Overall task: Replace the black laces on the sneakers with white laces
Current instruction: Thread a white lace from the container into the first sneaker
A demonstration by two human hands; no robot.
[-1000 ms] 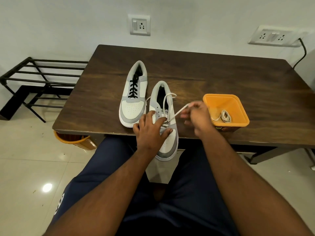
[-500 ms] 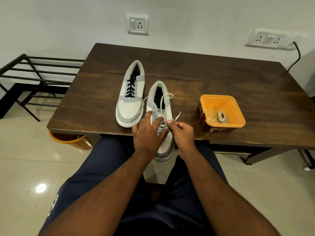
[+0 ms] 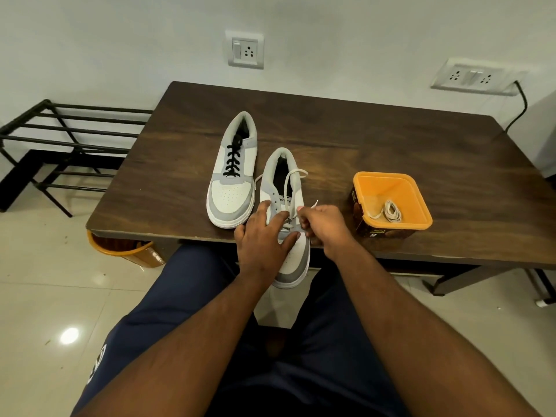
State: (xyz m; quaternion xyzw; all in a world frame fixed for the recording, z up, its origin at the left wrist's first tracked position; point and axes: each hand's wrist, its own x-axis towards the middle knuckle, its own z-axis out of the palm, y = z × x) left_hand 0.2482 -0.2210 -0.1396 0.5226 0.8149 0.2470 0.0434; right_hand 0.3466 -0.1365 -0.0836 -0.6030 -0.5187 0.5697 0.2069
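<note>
Both hands work one sneaker (image 3: 293,251): left hand (image 3: 264,236) presses it with spread fingers, right hand (image 3: 323,225) pinches white lace (image 3: 290,188).

The table (image 3: 376,139) at centre frame looks like dark wood with a visible grain and a dull sheen. Both sneakers (image 3: 233,176) show smooth white panels and matt grey panels. The orange tub (image 3: 391,188) at right is glossy plastic. The floor tiles (image 3: 45,296) at lower left are polished and reflective. The rack (image 3: 75,136) at upper left is black metal.
</note>
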